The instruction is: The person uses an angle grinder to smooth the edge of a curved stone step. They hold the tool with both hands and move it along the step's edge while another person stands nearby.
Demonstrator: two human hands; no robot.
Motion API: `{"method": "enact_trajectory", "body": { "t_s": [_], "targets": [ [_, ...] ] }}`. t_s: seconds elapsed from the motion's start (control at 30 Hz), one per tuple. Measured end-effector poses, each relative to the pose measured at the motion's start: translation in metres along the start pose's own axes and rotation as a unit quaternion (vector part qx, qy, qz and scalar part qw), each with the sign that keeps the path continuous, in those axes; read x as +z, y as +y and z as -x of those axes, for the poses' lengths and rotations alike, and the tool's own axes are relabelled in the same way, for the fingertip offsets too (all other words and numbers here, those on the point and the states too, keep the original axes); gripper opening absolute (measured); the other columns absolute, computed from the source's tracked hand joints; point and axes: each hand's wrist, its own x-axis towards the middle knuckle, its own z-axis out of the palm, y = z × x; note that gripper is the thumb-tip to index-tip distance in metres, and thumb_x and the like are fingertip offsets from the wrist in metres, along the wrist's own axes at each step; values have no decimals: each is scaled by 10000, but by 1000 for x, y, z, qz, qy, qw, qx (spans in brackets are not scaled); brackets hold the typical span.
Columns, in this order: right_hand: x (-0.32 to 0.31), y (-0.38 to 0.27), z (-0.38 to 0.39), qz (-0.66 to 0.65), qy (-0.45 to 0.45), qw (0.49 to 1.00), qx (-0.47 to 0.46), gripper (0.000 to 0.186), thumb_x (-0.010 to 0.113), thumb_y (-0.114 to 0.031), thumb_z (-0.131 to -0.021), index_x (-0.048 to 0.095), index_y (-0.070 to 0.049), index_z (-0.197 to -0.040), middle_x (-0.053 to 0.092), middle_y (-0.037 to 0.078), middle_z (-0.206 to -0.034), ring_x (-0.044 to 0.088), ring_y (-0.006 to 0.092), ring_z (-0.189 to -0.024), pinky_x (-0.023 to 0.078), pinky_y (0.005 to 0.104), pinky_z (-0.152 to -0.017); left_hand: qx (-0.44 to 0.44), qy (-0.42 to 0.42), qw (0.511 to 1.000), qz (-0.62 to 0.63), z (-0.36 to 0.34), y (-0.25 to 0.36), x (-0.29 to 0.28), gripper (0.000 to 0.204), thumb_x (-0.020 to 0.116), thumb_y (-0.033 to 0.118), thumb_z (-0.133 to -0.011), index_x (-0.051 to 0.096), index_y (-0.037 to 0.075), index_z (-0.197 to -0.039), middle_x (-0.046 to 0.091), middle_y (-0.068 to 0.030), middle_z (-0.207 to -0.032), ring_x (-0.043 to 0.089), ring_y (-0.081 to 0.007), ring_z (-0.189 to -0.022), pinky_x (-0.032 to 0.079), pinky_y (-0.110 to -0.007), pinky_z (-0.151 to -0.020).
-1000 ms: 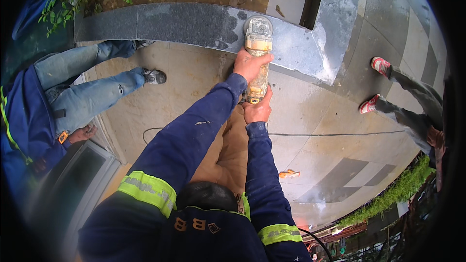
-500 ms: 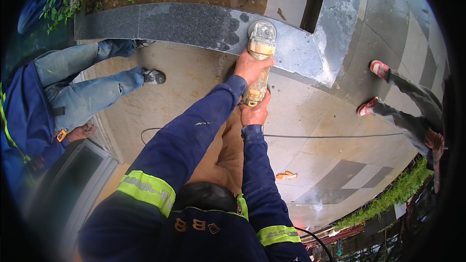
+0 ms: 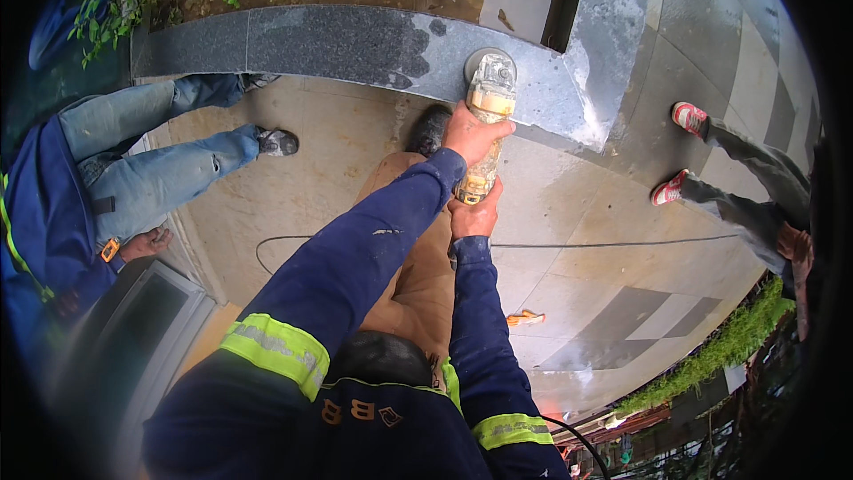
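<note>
Over the last second the dusty, pale-bodied handheld angle grinder [image 3: 484,116] had crept a little further along the polished dark grey granite kerb [image 3: 355,44], its round disc guard sitting lower on the slab's top face than a moment earlier, near the corner where the kerb turned; I judged that the grinding pass was progressing toward that corner rather than ending. I kept my left hand [image 3: 474,133] wrapped firmly around the middle of the tool's body, just behind the head, and my right hand [image 3: 471,213] closed around the tail end of the handle, so the two hands sat in line, close together but not touching, with the grinder running between them and its head beyond my left knuckles, pressed on the stone. A thin black cable [image 3: 586,244] trailed across the pale paved floor [image 3: 355,178] to my right. A person in blue jeans [image 3: 169,160] stood at the left edge of the paving, and another in red shoes [image 3: 689,116] at the right edge.
</note>
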Motion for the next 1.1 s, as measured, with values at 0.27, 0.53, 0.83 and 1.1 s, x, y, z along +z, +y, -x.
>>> {"method": "enact_trajectory", "body": {
  "t_s": [0.27,0.53,0.83,1.1],
  "targets": [
    [13,11,10,56,-55,997,5,862,742,-80,-668,309,-174,-1408,657,288,-1023,621,468,-999,499,500,-853,-2,13,997,76,6,-23,-28,593,851,255,-676,563,-19,-1116,679,-140,-1048,666,-208,-921,525,-341,-827],
    [6,21,16,49,-31,998,10,870,718,-32,-658,303,-149,-1413,660,276,-1012,622,465,-1002,496,482,-870,14,21,997,73,16,-27,-12,497,831,193,-707,599,-10,-1097,691,-103,-996,661,-181,-882,526,-322,-801],
    [9,11,9,83,-42,996,-9,865,705,-54,-674,280,-156,-1420,669,275,-965,628,477,-952,501,495,-841,3,8,995,96,8,-27,-23,567,846,272,-681,587,-32,-1085,694,-149,-1006,674,-220,-911,524,-337,-824],
    [12,14,17,68,-44,997,12,848,709,-38,-663,317,-140,-1408,650,271,-1064,619,471,-994,495,490,-865,14,15,998,56,9,-41,-24,602,850,294,-667,575,-39,-1086,680,-172,-1031,672,-246,-932,518,-345,-842]
  ]
}}
